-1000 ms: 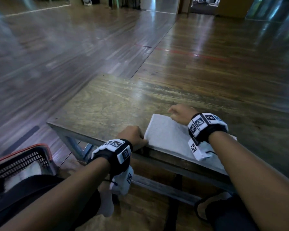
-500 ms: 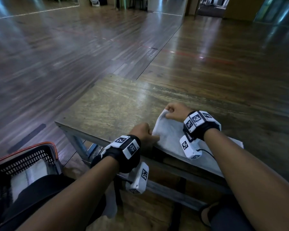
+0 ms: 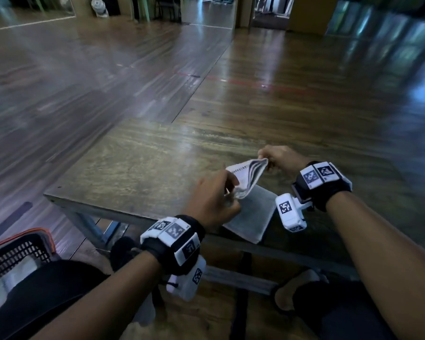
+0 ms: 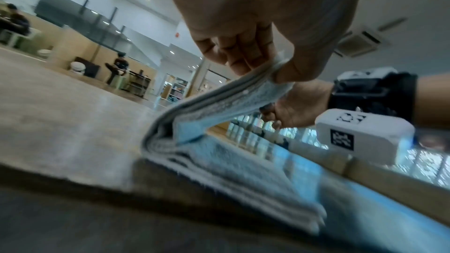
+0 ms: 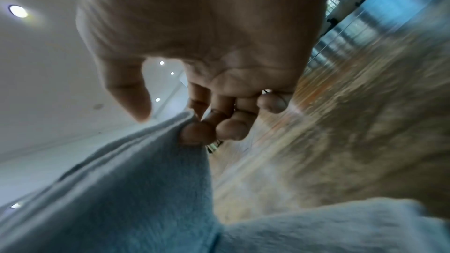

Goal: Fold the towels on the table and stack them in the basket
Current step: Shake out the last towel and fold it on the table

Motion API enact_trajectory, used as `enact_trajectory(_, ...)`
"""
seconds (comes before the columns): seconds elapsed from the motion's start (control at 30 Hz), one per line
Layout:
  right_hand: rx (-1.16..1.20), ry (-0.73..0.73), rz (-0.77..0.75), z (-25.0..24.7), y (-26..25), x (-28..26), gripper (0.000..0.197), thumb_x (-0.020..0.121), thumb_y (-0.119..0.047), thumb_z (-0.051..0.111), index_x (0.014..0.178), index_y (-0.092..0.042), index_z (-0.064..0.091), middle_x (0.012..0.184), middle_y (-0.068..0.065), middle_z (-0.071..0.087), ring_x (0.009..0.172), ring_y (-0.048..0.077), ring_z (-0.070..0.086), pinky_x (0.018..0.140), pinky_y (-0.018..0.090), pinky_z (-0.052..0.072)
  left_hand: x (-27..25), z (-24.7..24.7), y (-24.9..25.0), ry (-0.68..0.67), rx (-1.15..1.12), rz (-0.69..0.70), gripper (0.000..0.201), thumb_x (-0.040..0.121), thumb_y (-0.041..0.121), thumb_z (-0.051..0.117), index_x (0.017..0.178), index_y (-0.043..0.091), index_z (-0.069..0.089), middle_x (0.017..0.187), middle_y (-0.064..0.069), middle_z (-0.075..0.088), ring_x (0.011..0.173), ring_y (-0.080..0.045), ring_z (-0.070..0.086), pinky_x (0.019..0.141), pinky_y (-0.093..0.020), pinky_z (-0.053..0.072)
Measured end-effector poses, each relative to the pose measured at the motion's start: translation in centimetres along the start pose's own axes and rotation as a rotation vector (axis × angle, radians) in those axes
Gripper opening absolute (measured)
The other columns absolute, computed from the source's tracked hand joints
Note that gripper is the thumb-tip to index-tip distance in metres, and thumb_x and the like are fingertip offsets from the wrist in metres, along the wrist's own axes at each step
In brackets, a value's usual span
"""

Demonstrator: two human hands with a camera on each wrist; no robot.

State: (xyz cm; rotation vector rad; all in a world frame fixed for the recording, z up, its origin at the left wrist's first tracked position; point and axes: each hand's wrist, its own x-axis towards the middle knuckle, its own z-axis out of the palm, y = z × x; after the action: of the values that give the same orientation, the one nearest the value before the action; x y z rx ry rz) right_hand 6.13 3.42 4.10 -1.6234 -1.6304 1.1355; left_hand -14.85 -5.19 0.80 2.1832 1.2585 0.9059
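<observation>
Towel (image 3: pixel 249 190) pinched by both hands, basket (image 3: pixel 17 251) holding folded towel (image 3: pixel 12 273)

black wrist straps (image 3: pixel 174 244) carry white tagged camera blocks (image 3: pixel 290 212); arms bare.

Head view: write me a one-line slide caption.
Both hands, left hand and right hand, lift one end of a white towel off the wooden table, basket beside.

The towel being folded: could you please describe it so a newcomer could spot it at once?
Find the worn wooden table; at its near edge lies a pale folded towel. The left hand and right hand pinch its raised end, unlike the towel lying in the basket.
</observation>
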Motion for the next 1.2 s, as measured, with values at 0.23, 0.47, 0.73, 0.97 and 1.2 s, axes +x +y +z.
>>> enact_trajectory(0.23,-0.232,-0.133,0.149,-1.5,6.0,-1.0,0.021,0.085,-0.002,0.058,0.069,-0.016,0.057,0.068,0.003,0.057,0.055,0.008,0.053,0.059,0.022,0.041,-1.4,4.4,0.6,-0.278,0.289,0.105,0.023,0.073,0.024,0.06,0.094,0.021,0.052,0.096,0.006,0.059,0.096,-0.02,0.051,0.087,-0.034,0.029)
enact_trajectory(0.47,-0.283,-0.169,0.163,-1.1,7.6,-0.9,0.022,0.082,0.003,0.06,0.07,-0.015,0.054,0.064,0.007,0.054,0.055,0.016,0.048,0.057,0.025,0.039,-1.3,5.3,0.2,-0.344,0.382,0.171,0.027,0.074,0.03,0.064,0.097,0.022,0.053,0.101,0.005,0.06,0.098,-0.017,0.05,0.083,-0.032,0.024)
enact_trajectory(0.73,-0.542,-0.006,0.095,0.0,6.8,-2.4,0.01,0.084,-0.011,0.057,0.08,-0.02,0.055,0.077,-0.01,0.053,0.084,0.017,0.055,0.076,0.031,0.045,0.6,4.1,-0.2,-0.386,0.208,0.005,0.017,0.08,0.031,0.057,0.096,0.026,0.059,0.091,0.014,0.062,0.096,-0.011,0.06,0.098,-0.037,0.032)
enact_trajectory(0.97,-0.851,-0.138,-0.16,4.3,2.7,-9.5,0.022,0.089,-0.022,0.045,0.107,-0.026,0.058,0.114,-0.007,0.056,0.111,0.014,0.048,0.1,0.04,0.031,5.6,1.7,-4.4,-0.51,0.585,0.039,0.04,0.091,0.023,0.041,0.13,0.032,0.047,0.146,0.01,0.04,0.131,-0.014,0.038,0.101,-0.04,0.025)
enact_trajectory(1.2,-1.096,-0.243,-0.272,5.3,6.3,-13.5,0.064,0.084,-0.053,0.008,0.124,-0.029,0.053,0.128,-0.012,0.055,0.11,0.016,0.048,0.081,0.037,0.029,5.2,2.9,-4.5,-0.579,0.793,0.195,0.046,0.096,0.037,0.032,0.142,0.033,0.03,0.148,0.006,0.035,0.131,-0.021,0.033,0.101,-0.043,0.028)
